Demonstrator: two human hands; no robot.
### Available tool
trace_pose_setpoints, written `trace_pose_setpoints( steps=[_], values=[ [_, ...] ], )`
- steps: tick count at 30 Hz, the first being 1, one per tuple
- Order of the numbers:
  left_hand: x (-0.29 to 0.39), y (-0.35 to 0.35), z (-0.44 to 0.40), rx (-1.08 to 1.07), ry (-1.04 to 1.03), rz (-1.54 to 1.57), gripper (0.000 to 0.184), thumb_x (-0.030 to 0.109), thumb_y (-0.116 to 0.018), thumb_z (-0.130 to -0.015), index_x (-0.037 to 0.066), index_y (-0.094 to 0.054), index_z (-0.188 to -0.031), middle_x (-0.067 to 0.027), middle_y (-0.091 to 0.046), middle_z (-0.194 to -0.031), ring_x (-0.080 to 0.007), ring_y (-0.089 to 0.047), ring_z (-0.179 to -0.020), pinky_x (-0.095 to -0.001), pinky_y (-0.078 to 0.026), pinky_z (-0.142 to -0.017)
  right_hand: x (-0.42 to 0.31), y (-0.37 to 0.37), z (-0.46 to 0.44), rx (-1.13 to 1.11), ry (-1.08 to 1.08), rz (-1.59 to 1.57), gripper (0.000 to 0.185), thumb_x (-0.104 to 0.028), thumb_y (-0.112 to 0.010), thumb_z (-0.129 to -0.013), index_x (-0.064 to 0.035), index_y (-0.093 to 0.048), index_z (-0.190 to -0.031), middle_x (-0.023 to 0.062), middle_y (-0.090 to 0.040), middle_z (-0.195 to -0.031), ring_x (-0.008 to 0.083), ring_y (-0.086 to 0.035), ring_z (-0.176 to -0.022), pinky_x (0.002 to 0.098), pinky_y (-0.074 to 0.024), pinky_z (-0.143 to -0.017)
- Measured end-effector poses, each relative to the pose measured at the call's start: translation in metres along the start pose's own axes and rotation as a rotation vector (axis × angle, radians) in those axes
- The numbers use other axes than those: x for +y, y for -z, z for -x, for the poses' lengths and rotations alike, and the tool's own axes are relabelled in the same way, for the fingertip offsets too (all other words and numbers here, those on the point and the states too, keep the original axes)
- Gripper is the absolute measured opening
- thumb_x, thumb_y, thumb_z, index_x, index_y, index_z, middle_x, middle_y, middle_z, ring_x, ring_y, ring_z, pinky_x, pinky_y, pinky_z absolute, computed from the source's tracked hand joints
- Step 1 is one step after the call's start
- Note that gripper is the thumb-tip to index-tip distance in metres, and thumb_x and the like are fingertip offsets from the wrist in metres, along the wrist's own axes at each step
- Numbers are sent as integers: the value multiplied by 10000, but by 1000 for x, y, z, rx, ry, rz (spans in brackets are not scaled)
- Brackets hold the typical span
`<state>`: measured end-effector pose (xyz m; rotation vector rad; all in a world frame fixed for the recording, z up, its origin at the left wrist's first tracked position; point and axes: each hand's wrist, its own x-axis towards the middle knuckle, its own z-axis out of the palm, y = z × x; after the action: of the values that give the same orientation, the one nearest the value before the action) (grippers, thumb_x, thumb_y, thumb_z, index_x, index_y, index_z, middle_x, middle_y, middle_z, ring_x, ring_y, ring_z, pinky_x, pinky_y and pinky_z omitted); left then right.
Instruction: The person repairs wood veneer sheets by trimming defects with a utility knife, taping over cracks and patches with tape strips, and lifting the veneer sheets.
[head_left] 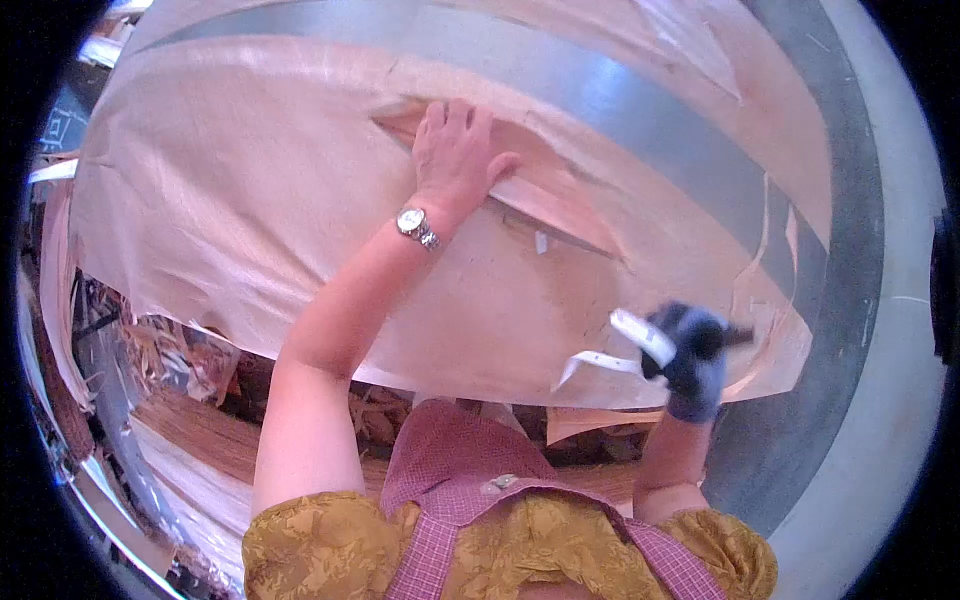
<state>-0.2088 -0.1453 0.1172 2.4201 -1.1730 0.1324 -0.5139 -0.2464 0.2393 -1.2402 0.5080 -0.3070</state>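
My left hand (pixel 455 155), bare and with a watch (pixel 411 221) on the wrist, lies on a thin wood veneer sheet (pixel 250 180). Its fingers are stretched out over a long torn opening, where a darker strip of veneer (pixel 560 205) shows beneath a raised edge. A small white piece (pixel 542 242) sits just below that tear. Above the near right part of the sheet, my right hand (pixel 690 350), in a dark glove, is closed around a roll of white tape (pixel 642 335). A loose tape end (pixel 595 362) with small holes trails to the left. Something dark (pixel 738 336) sticks out on the hand's right side; its kind is unclear.
A grey band of table surface (pixel 590 85) shows between this sheet and another veneer sheet (pixel 700 50) farther off. Veneer scraps (pixel 180 355) and stacked veneer (pixel 200 430) lie low at the left. Grey floor (pixel 860 400) runs along the right.
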Motion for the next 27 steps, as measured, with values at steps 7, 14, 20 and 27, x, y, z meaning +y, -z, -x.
trace_pose_setpoints(
  steps=[7, 14, 20, 27],
  values=[
    [-2, -1, 8, 98, 14, 59, 453, 399, -791, -703, 85, -610, -976, -80, -542, -1026, -275, -495, -1002, -412, -387, -960, 11, -97, -149, 156, -72, 104, 187, -205, -636, -941, -45, -642, -1038, 20, -640, -780, 69, -531, -541, 215, -411, -469],
    [-2, 6, 9, 124, 37, 38, 453, 383, -780, -710, 108, -590, -1014, -69, -545, -1066, -251, -494, -1053, -449, -338, -957, 104, -57, -211, 170, -281, 117, 191, -212, -664, -907, -31, -681, -964, 13, -642, -754, 100, -572, -590, 243, -444, -498],
    [-7, -10, 9, 156, -147, -9, 563, 337, -766, -714, 124, -606, -1210, -2, -558, -1302, -197, -497, -1078, -389, -348, -896, 95, -61, -210, 170, -342, 148, 220, -265, -683, -893, -46, -695, -914, 8, -636, -733, 97, -572, -588, 234, -445, -498],
    [-11, -22, 6, 144, -206, -112, 508, 363, -723, -746, 131, -664, -1195, 42, -610, -1304, -170, -504, -1051, -376, -358, -883, 102, -48, -231, 135, 306, 1454, 267, -278, -620, -881, -13, -644, -899, 193, -687, -770, 327, -679, -695, 418, -540, -669]
  ],
)
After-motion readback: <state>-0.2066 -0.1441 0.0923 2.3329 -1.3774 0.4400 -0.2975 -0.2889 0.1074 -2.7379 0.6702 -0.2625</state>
